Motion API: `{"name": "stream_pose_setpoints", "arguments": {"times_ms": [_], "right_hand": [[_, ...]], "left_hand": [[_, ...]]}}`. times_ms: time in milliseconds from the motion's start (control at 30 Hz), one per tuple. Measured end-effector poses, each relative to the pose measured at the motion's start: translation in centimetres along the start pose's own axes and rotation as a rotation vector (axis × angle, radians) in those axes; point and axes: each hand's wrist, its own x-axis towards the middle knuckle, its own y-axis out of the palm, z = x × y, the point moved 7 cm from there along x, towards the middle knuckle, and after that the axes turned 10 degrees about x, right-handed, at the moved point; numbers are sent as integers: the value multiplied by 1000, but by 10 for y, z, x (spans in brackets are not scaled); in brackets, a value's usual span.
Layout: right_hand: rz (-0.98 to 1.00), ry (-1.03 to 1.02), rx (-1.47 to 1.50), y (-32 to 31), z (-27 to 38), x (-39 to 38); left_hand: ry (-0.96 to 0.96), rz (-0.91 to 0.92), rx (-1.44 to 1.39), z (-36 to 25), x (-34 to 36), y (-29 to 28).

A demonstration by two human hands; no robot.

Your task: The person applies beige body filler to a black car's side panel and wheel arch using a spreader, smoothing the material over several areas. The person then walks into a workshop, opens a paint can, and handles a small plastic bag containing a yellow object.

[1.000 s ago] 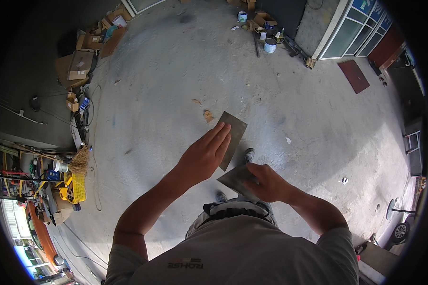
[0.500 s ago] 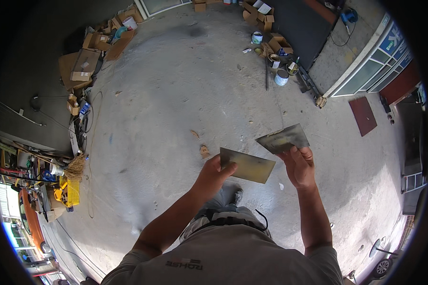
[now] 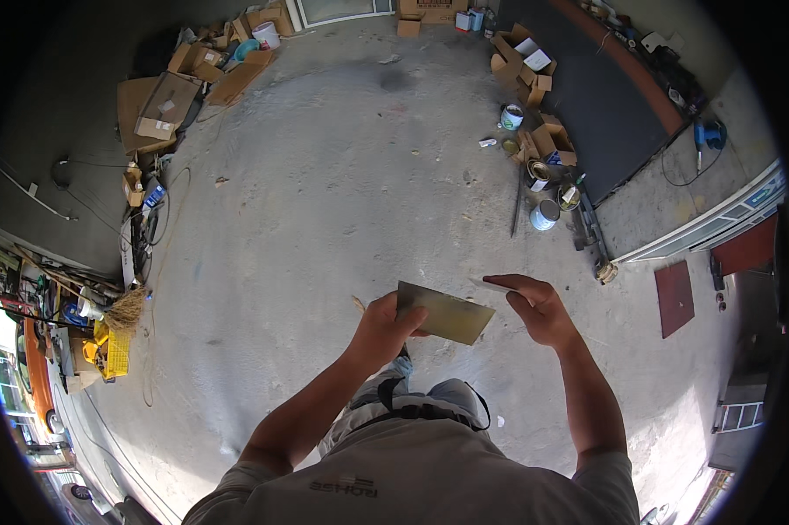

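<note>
My left hand (image 3: 380,331) grips the end of a flat, rectangular metal scraper blade (image 3: 449,316), thumb lying on its face. The blade is dull grey with a yellowish smear and faces up at me. To the right, my right hand (image 3: 545,317) pinches a second metal scraper blade (image 3: 491,286), which is turned nearly edge-on so that only a thin sliver shows. Its fingers lie along the far side, the thumb below. The two blades are close together but apart, held in front of my body above the floor.
Grey concrete floor (image 3: 324,175) spreads around me. At the right stand paint cans (image 3: 545,215) and open cardboard boxes (image 3: 552,140). Flattened cardboard (image 3: 163,109) is heaped at the far left. A yellow crate (image 3: 115,352) and a straw broom (image 3: 125,308) stand at the left.
My right hand has tilted its blade from face-up to nearly edge-on and lowered it toward the left blade. The surroundings have shifted in view as my head turned.
</note>
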Motion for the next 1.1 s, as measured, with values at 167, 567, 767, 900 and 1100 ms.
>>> {"name": "stream_pose_setpoints", "arguments": {"times_ms": [167,567,767,900,1100], "right_hand": [[49,-19,418,-13,-18,75],[-41,-31,572,-219,-118,249],[107,216,314,-305,-197,276],[166,309,36,-371,-246,324],[32,112,500,-419,-259,542]], "left_hand": [[-89,-30,158,-29,100,-14],[-54,-24,159,-122,377,42],[-170,-18,-7,-138,492,74],[56,-37,-351,-186,580,51],[-268,452,8,-178,686,65]]}}
